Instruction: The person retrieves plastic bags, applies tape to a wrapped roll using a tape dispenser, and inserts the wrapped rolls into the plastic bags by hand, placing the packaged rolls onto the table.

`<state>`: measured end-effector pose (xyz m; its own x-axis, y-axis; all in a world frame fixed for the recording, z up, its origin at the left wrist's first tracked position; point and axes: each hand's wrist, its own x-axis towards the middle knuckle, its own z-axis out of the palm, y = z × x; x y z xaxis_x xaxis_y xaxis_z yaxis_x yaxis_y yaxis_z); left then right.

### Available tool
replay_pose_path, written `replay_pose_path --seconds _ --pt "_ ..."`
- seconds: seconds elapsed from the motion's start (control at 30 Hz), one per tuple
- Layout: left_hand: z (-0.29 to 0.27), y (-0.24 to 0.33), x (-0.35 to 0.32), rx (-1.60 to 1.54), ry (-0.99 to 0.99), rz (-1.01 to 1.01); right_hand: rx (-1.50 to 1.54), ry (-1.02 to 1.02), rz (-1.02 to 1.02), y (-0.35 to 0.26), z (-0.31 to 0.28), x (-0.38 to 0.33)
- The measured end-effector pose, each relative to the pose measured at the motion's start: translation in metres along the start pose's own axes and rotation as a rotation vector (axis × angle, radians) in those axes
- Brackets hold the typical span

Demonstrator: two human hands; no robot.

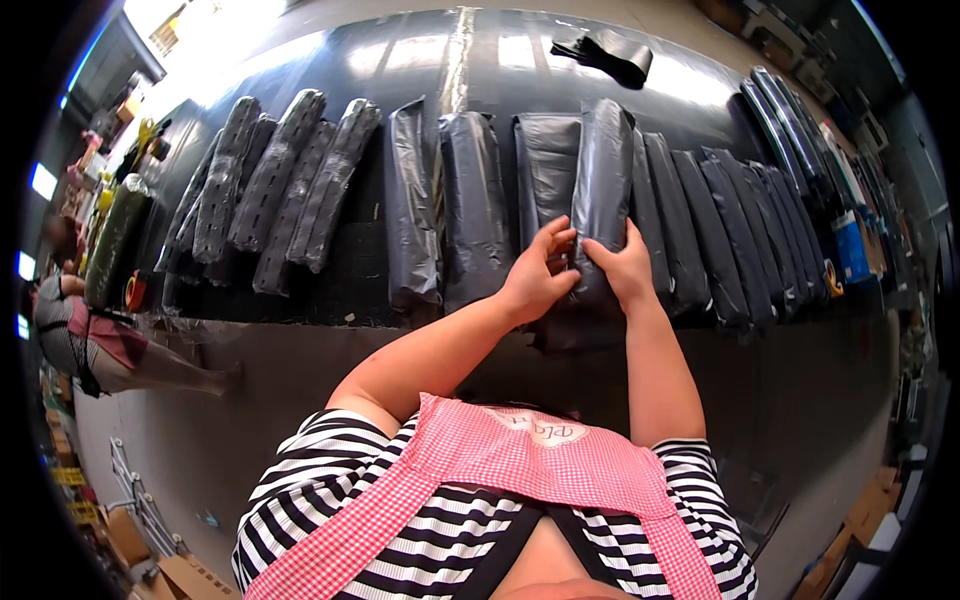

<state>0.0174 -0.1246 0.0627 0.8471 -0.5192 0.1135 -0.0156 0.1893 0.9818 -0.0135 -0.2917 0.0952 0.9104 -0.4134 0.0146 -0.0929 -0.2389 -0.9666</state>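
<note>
A long dark plastic-wrapped package (604,160) lies lengthwise in front of me, overlapping a wider dark package (546,160) on its left. My right hand (622,265) grips its near part, thumb on top and fingers along the right side. Beside its left edge is my left hand (540,272), fingers bent and apart, their tips at the plastic. Nothing shows between that hand's thumb and fingers. Two more wrapped packages, one (410,210) farther left and one (474,200) nearer, lie left of my hands.
A row of slim dark packages (725,225) runs to the right. Clear-wrapped bundles of slotted dark bars (290,180) are piled at the left. Folded black plastic (605,57) lies at the table's (400,85) far side. Another person (105,345) is at the far left.
</note>
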Motion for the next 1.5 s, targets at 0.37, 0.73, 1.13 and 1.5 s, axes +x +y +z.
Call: replay_pose_path --seconds 0.37,0.73,1.13,1.5 --pt "-0.201 0.011 -0.015 0.652 0.493 -0.503 0.802 -0.377 0.143 -0.030 0.129 0.001" --pt "-0.296 0.056 -0.035 1.173 0.029 -0.478 -0.886 -0.520 0.034 -0.059 0.240 -0.003" --pt "-0.329 0.026 -0.014 1.692 0.477 -0.680 -1.022 -0.569 0.051 -0.043 0.221 0.011" --pt "-0.278 0.121 -0.107 -0.378 0.035 -0.182 0.195 -0.288 -0.026 -0.032 0.093 -0.042"
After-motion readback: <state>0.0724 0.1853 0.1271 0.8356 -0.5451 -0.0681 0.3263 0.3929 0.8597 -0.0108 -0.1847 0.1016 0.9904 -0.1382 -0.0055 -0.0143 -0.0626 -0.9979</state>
